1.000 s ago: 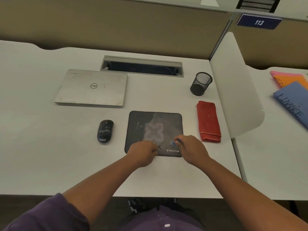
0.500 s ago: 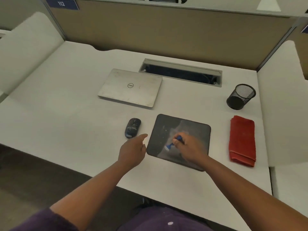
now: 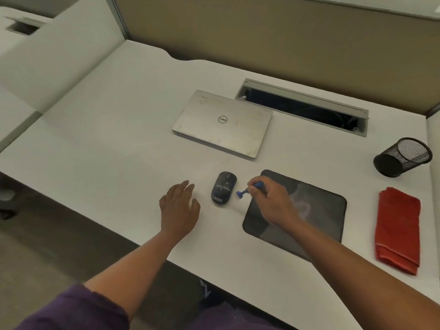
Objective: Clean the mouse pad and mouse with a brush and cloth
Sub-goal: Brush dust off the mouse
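Note:
A dark mouse (image 3: 223,188) streaked with dust lies on the white desk, just left of the dark mouse pad (image 3: 316,210). My right hand (image 3: 271,201) hovers over the pad's left edge and grips a small blue brush (image 3: 247,189), whose head points at the mouse's right side, a short gap away. My left hand (image 3: 179,208) is spread flat, fingers apart, just left of the mouse and holds nothing. A folded red cloth (image 3: 397,228) lies to the right of the pad.
A closed silver laptop (image 3: 222,122) sits behind the mouse. Behind it is an open cable tray (image 3: 302,107) in the desk. A black mesh pen cup (image 3: 402,157) lies tipped at the far right. Partition walls bound the desk at the back and left.
My right hand carried the brush left, off the middle of the pad toward the mouse. My left hand left the pad and now lies open left of the mouse. The view swung left.

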A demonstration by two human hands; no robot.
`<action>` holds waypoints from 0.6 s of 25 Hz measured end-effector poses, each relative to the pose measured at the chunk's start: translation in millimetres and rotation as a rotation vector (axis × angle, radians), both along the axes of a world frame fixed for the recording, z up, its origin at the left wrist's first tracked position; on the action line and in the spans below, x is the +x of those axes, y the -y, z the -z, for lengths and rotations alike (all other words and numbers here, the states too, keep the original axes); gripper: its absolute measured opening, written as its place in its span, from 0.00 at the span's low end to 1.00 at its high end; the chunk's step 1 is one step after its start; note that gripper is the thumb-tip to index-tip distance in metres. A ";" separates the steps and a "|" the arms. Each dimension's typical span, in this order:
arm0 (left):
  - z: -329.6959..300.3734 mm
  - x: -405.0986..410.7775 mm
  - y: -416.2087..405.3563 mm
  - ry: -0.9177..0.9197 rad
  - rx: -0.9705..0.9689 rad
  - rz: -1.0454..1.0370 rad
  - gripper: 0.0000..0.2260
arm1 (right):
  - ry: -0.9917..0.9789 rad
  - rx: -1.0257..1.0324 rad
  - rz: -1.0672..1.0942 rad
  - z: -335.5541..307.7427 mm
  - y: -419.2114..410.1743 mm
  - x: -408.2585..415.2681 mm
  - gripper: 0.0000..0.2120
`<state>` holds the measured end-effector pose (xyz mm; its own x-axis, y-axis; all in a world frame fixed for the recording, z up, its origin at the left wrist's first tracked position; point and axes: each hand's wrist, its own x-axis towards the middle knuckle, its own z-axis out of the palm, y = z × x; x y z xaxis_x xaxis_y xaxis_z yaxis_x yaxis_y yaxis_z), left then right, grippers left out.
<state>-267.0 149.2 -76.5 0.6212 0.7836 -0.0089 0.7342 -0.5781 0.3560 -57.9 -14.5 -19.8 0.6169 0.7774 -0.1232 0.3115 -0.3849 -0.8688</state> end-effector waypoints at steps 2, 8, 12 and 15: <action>14.5 0.1 -15.1 -0.002 0.000 -0.012 0.18 | -0.011 -0.015 0.032 1.2 -13.6 0.6 0.09; 38.0 7.8 -28.6 -0.008 -0.016 -0.103 0.17 | -0.075 0.014 0.134 6.7 -36.2 5.7 0.05; 43.2 11.8 -29.8 -0.059 0.011 -0.118 0.20 | -0.135 0.009 0.115 11.5 -49.2 6.7 0.06; 48.3 13.7 -29.6 -0.102 0.014 -0.129 0.21 | -0.101 -0.007 0.135 20.3 -50.5 11.5 0.06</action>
